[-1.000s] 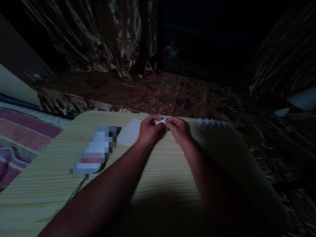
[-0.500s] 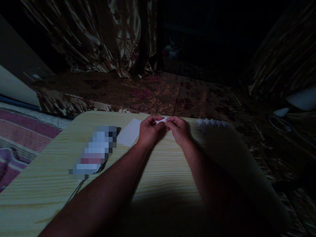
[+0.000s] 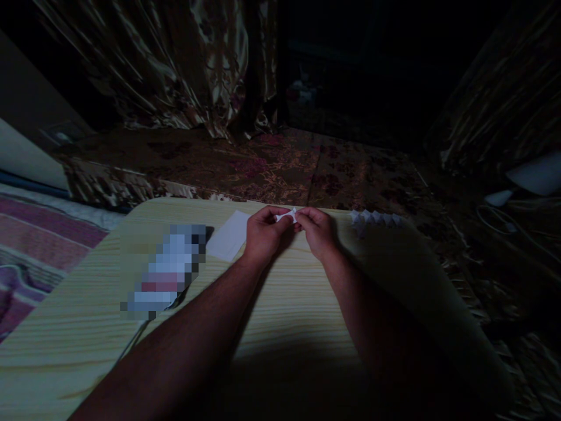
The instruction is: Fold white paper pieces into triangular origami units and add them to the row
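Fingers [image 3: 305, 220] of both hands [image 3: 263, 231] [image 3: 318, 229] pinching white paper [image 3: 283, 218], pose nearly unchanged since earlier

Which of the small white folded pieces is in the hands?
The white piece held between the left hand and right hand; other pieces lie grouped, untouched, on the table to the right.

Held paper [image 3: 292, 213] partly hidden; flat object [image 3: 169, 263] pixelated.

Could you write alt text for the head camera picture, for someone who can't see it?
A left hand and right hand hold a small white piece at a dimly lit wooden table. To their left lie a white sheet and a pixelated item; to their right, small white pointed shapes, most in a row.
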`<state>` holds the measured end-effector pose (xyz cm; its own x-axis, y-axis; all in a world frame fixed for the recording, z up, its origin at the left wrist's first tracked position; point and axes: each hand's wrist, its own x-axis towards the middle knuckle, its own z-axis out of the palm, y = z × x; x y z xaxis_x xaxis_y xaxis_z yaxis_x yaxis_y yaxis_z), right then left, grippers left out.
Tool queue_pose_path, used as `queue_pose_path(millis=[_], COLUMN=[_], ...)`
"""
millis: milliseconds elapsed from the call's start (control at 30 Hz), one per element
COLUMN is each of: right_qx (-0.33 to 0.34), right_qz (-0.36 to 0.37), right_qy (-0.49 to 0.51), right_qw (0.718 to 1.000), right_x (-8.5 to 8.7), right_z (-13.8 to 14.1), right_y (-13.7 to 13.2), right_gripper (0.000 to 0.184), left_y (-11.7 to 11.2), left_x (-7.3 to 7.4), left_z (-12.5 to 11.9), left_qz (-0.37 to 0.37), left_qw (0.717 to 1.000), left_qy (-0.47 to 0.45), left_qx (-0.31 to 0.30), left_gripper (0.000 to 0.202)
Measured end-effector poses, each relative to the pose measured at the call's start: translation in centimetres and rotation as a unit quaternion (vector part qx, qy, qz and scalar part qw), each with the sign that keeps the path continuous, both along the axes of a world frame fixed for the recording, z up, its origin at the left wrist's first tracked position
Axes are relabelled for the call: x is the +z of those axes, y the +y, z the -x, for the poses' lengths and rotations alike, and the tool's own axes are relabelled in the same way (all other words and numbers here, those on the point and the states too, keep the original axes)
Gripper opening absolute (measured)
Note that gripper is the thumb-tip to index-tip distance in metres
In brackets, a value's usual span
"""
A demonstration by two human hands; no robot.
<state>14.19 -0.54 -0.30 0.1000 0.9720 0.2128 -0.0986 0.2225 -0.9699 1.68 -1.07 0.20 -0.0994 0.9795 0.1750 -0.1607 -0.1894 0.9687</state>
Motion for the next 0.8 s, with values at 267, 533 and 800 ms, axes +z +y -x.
queue_pose_path(millis=[267,533,800], right_qx=[-0.001,-0.016,-0.029], right_qz=[0.004,-0.016,-0.036], right_qy=[-0.009,-0.058,-0.075], right_qw=[1.000,0.998,0.996], right_x=[0.04,0.02,0.13], right_z=[0.06,0.14,0.03], right_y=[-0.08,-0.12,-0.19], right_gripper=[0.017,0.017,0.015], left_y=[-0.33,-0.24,-0.37], left_x=[0.63,0.59,0.66], left_z=[-0.04,0.05,0.00], left_qz=[-0.004,-0.017,-0.022], left_qw=[0.999,0.997,0.996], left_qy=[0.026,0.062,0.076], left_qx=[0.026,0.046,0.047], left_gripper=[0.022,0.018,0.016])
